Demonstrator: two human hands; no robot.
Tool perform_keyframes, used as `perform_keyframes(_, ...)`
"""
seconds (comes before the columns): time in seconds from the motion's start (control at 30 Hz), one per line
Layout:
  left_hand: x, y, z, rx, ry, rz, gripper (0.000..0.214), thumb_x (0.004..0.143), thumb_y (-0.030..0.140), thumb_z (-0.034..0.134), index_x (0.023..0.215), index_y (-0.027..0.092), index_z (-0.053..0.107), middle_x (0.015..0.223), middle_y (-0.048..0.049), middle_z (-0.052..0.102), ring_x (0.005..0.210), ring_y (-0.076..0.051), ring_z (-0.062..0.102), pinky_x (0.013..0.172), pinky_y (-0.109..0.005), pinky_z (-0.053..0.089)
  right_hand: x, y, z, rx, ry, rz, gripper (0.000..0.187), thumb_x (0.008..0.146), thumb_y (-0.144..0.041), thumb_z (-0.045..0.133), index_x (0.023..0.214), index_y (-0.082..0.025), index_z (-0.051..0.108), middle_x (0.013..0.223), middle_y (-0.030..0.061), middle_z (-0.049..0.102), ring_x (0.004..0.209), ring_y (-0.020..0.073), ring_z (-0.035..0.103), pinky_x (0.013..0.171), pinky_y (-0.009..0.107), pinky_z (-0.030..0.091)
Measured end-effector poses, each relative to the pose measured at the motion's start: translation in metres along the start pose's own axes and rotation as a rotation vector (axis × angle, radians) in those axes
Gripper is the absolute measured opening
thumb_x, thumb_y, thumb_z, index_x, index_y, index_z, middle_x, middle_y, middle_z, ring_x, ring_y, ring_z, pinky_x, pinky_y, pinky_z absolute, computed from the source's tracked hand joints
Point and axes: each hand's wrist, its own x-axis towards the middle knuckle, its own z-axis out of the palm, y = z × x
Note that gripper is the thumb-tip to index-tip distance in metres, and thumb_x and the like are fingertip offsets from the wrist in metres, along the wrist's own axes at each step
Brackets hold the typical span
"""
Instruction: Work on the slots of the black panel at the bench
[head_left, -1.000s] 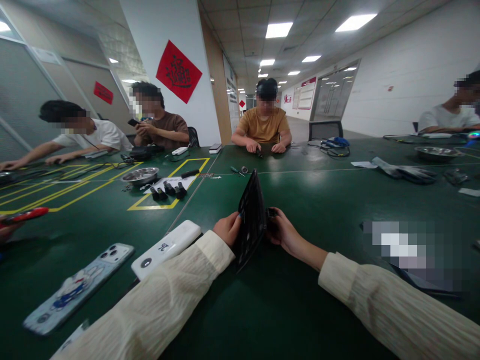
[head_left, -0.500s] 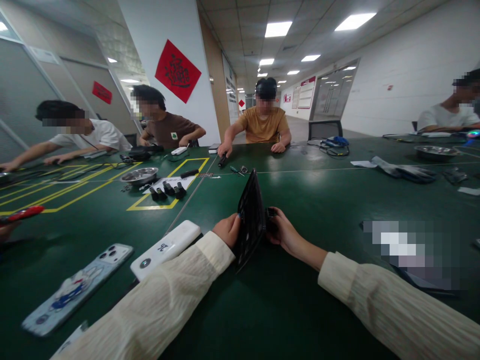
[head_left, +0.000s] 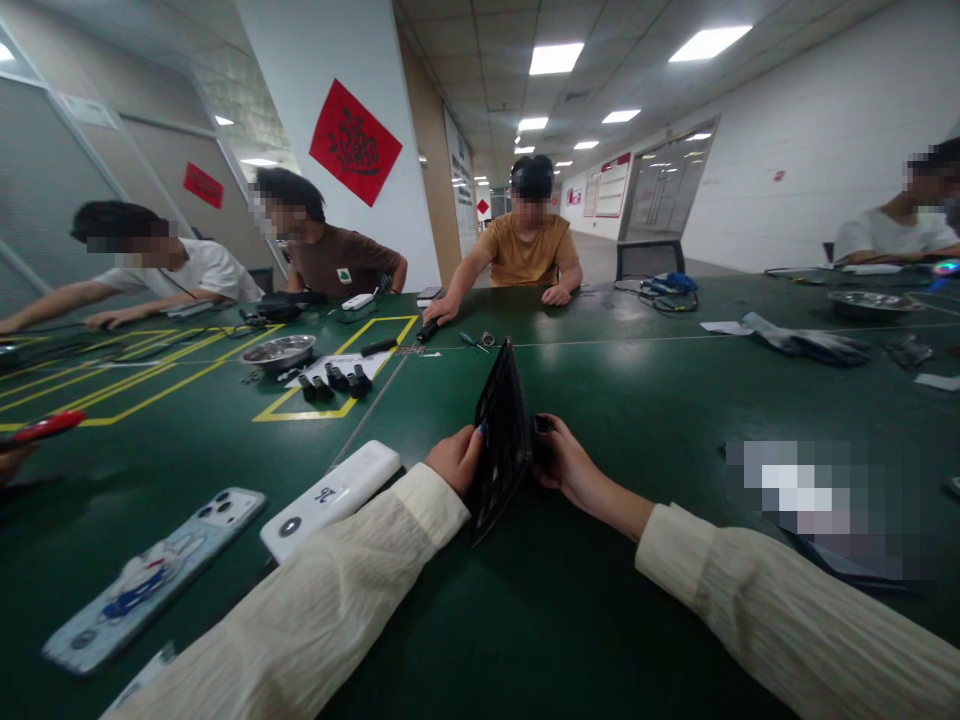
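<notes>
Black plastic-looking stuff front and centre: the thin panel (head_left: 504,440) stood nearly on edge between the two hands, just over the green table (head_left: 600,610), though I couldn't tell whether its bottom corner touched. The left hand (head_left: 456,462) gripped the panel's left face, thumb laid flat on it, other fingers mostly hidden. The right hand (head_left: 566,460) was closed in a narrow pinch around a small dark piece (head_left: 541,430) right up against the panel's right side; couldn't make out if that bit was attached or separate. Left of the panel, near the left sleeve, was a white slab (head_left: 334,500) marked 26, and farther left of the panel lay a phone (head_left: 154,580) in a blue rabbit case. Beyond the panel and off to its left, a handful of black fittings (head_left: 337,382) stood near a metal bowl (head_left: 279,352), with yellow tape (head_left: 304,417) around that area. Just past the panel's top edge sat some small tools (head_left: 478,342), too tiny to identify. Straight across from the panel, a co-worker in a mustard tee (head_left: 529,255) reached out with a black tool (head_left: 427,330) in one hand. Well right of the panel were grey gloves (head_left: 814,345) and another bowl (head_left: 874,306).
</notes>
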Motion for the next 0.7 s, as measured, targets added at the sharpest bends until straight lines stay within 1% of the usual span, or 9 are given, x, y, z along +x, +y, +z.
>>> perform_keyframes(0.1, 0.000, 0.001, -0.001, 0.014, 0.003, 0.024, 0.043, 0.086, 0.044, 0.019, 0.076, 0.020, 0.053, 0.065, -0.0028, 0.057, 0.063, -0.017, 0.054, 0.059, -0.026, 0.035, 0.000, 0.000, 0.000, 0.001, -0.003, 0.002, 0.036, 0.072, -0.029, 0.044, 0.106, -0.026, 0.034, 0.065, -0.0049, 0.047, 0.037, 0.0070, 0.044, 0.030, 0.014, 0.020)
perform_keyframes(0.3, 0.000, -0.004, -0.001, -0.073, -0.018, 0.027, 0.050, 0.085, 0.048, 0.020, 0.083, 0.018, 0.060, 0.074, -0.0050, 0.063, 0.073, -0.019, 0.057, 0.063, -0.027, 0.038, 0.000, 0.000, -0.001, -0.006, -0.012, -0.002, 0.037, 0.072, -0.030, 0.043, 0.108, -0.026, 0.034, 0.067, -0.0039, 0.049, 0.039, 0.0068, 0.044, 0.031, 0.014, 0.020)
perform_keyframes(0.37, 0.000, -0.006, 0.001, -0.060, -0.020, 0.021, 0.051, 0.086, 0.047, 0.019, 0.080, 0.018, 0.060, 0.072, -0.0050, 0.062, 0.071, -0.019, 0.057, 0.063, -0.027, 0.038, 0.000, 0.000, -0.001, -0.006, -0.017, -0.006, 0.038, 0.072, -0.030, 0.044, 0.108, -0.026, 0.034, 0.068, -0.0037, 0.049, 0.038, 0.0066, 0.044, 0.031, 0.015, 0.020)
perform_keyframes(0.53, 0.002, -0.010, 0.005, -0.032, -0.016, 0.051, 0.044, 0.084, 0.040, 0.021, 0.079, 0.018, 0.058, 0.071, -0.0057, 0.062, 0.071, -0.020, 0.057, 0.064, -0.028, 0.037, -0.001, -0.001, 0.000, -0.003, -0.006, 0.009, 0.038, 0.071, -0.029, 0.044, 0.108, -0.026, 0.034, 0.066, -0.0044, 0.048, 0.037, 0.0066, 0.043, 0.031, 0.015, 0.019)
perform_keyframes(0.7, 0.003, -0.008, 0.004, -0.058, -0.046, -0.027, 0.050, 0.084, 0.045, 0.020, 0.065, 0.016, 0.056, 0.061, -0.0048, 0.058, 0.063, -0.018, 0.055, 0.057, -0.027, 0.034, -0.001, -0.001, 0.002, 0.009, 0.010, 0.008, 0.038, 0.069, -0.029, 0.044, 0.106, -0.026, 0.034, 0.065, -0.0051, 0.047, 0.036, 0.0060, 0.041, 0.030, 0.014, 0.018)
